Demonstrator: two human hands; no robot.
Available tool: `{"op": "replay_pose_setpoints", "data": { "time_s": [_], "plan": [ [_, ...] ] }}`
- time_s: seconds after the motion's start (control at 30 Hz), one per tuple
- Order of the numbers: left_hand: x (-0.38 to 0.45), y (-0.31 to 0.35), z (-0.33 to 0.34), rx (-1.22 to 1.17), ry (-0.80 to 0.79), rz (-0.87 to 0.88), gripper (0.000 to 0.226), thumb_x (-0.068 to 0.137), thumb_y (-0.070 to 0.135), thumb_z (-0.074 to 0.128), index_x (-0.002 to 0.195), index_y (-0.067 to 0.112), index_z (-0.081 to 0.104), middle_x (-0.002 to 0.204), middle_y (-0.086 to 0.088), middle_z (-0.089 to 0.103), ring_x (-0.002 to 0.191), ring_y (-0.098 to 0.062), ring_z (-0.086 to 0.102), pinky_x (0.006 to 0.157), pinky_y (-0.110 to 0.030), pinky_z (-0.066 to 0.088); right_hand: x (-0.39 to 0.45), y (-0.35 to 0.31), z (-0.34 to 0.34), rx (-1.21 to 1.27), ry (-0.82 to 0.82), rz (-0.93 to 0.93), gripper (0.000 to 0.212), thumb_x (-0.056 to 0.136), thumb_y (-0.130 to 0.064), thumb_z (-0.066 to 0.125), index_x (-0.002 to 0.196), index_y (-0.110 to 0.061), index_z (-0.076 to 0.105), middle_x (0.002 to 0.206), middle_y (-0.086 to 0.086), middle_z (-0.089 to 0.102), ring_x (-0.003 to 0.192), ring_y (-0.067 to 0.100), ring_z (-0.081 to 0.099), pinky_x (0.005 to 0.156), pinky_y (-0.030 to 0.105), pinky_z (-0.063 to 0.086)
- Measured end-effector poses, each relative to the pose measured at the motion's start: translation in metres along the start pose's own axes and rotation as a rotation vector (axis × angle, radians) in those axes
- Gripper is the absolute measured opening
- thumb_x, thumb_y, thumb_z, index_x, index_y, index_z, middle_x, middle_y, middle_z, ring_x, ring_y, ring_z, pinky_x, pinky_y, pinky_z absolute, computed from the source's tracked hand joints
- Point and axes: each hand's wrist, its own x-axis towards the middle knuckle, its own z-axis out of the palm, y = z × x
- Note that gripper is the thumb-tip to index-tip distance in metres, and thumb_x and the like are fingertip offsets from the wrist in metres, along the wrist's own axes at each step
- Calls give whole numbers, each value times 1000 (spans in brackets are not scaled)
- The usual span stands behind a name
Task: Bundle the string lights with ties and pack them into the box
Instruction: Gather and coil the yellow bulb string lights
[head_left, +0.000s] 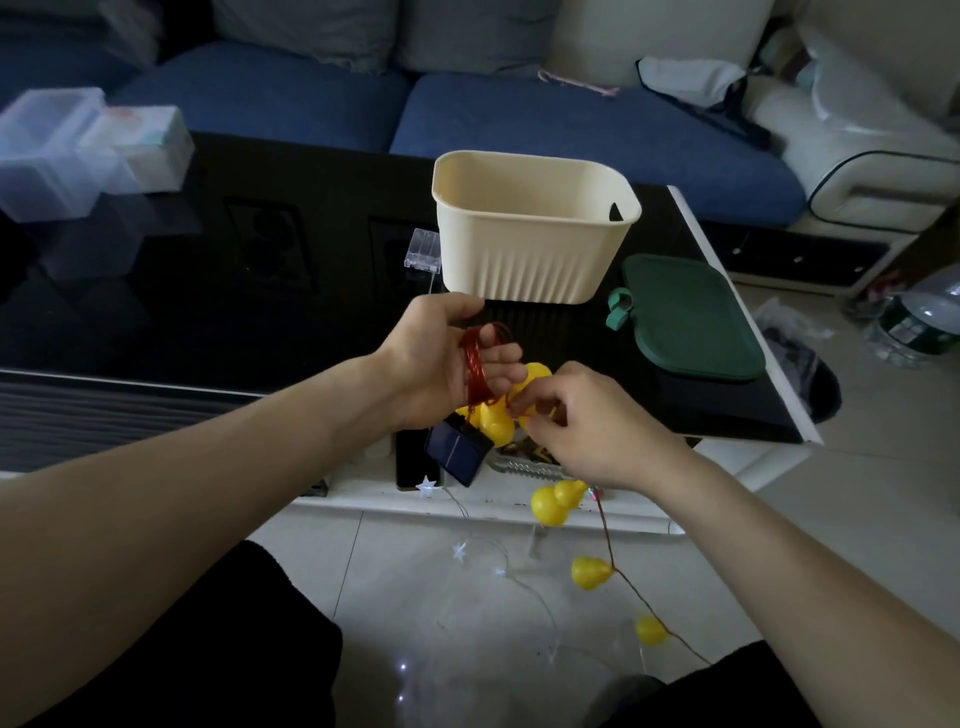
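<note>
My left hand (447, 358) has a coil of red wire (474, 364) looped around its fingers, with yellow gourd lights (496, 423) and a small dark solar panel (457, 451) hanging below it. My right hand (587, 426) pinches the red wire beside a yellow gourd near the left fingers. The rest of the string runs down toward the floor with more yellow gourds (558, 501). A cream ribbed box (530, 260) stands open on the black table (234, 291), just beyond my hands. Its green lid (691, 317) lies to its right.
A second string with small white star lights (460, 551) trails over the tiled floor. A clear battery case (422, 249) sits left of the box. Clear plastic containers (67, 156) stand at the table's far left. A blue sofa (519, 119) lies behind.
</note>
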Motion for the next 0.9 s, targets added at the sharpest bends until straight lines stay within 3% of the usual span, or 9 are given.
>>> {"op": "replay_pose_setpoints", "data": {
  "time_s": [0.17,0.3,0.37,0.43,0.5,0.6,0.73,0.8,0.9],
  "plan": [
    [0,2,0,-109,-65,69,29,99,25,43,81,5,54,99,-27,71,93,-36,73,81,-37,59,1,-3,2,-90,30,-112,24,96,-11,60,116,-17,73,104,-4,55,103,16,57,77,17,35],
    [1,1,1,-85,-62,80,24,98,24,44,91,4,54,109,-33,67,102,-41,69,98,-45,53,0,-9,0,-39,141,-171,18,91,-10,67,105,-16,77,101,-3,70,87,8,61,74,22,46],
    [2,-1,1,-7,-54,83,25,98,25,44,89,4,55,106,-29,70,97,-35,71,90,-42,56,-2,-11,-1,16,183,-177,17,87,-9,70,100,-17,78,92,-11,71,78,7,64,72,23,52],
    [2,-4,2,105,-49,76,26,98,26,44,86,6,55,86,-17,71,76,-27,68,75,-35,54,-4,-14,-2,78,223,-184,16,84,-7,71,94,-18,78,84,-17,71,69,9,65,66,25,53],
    [2,-9,4,199,-71,53,27,99,27,43,83,9,55,69,-8,59,62,-20,56,66,-32,48,-4,-15,-3,120,232,-202,16,82,-5,72,90,-19,76,80,-11,72,67,9,65,65,28,53],
    [-1,-16,9,307,-136,27,31,100,25,38,80,8,54,67,-6,53,57,-16,54,54,-25,47,-2,-16,-5,126,195,-271,18,80,2,72,86,-15,73,85,-6,68,76,7,63,69,21,52],
    [-7,-20,15,420,-216,22,30,102,28,34,93,8,55,72,-6,56,57,-16,51,54,-26,45,-3,-18,-5,104,206,-302,31,73,7,74,75,-20,60,84,-7,53,71,8,56,60,14,44],
    [-10,-20,17,455,-225,13,31,103,31,32,100,9,54,74,-8,55,54,-18,51,51,-27,46,-4,-17,-5,74,226,-303,33,71,2,79,71,-20,55,80,-12,48,70,8,54,58,13,42],
    [-12,-20,18,559,-219,-27,40,105,38,29,93,7,52,70,-7,57,49,-23,53,49,-29,36,-4,-17,-9,-15,233,-295,42,70,-15,87,63,-24,47,73,-13,45,64,5,49,55,14,37]
  ]
}}
